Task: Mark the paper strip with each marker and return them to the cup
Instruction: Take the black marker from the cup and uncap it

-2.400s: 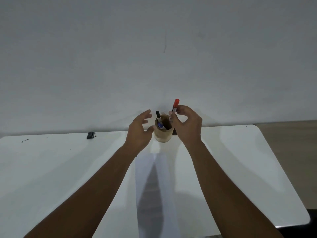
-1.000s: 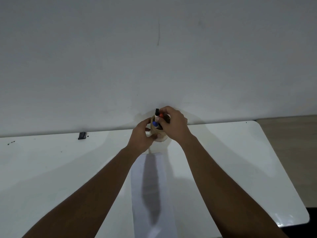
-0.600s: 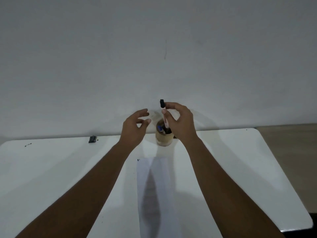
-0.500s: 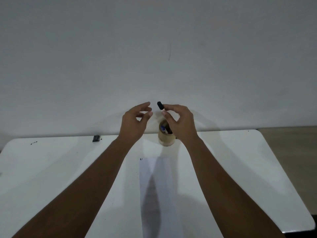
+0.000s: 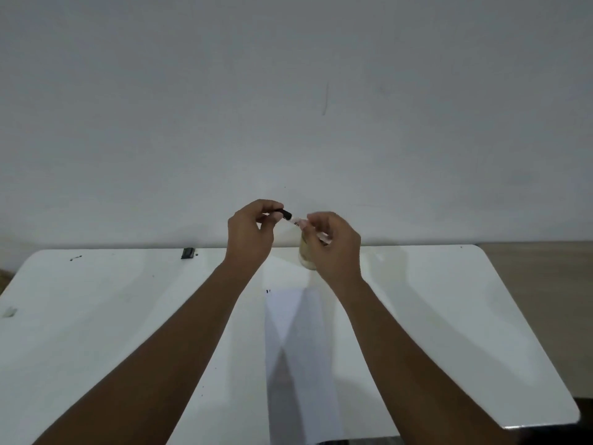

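Your table (image 5: pixel 449 316) shows a smooth, glossy white top with sheen near its right edge. The strip (image 5: pixel 298 364) is matt white paper. The cup (image 5: pixel 305 258) looks pale, smooth; material uncertain. The marker (image 5: pixel 296 222) has a smooth plastic-looking barrel and black cap. The wall (image 5: pixel 288 91) is matt.

A small dark clip-like object (image 5: pixel 188 253) lies near the far edge of the white table (image 5: pixel 96 316), against the grey wall (image 5: pixel 288 91). Small black specks (image 5: pixel 75 258) sit left of it.
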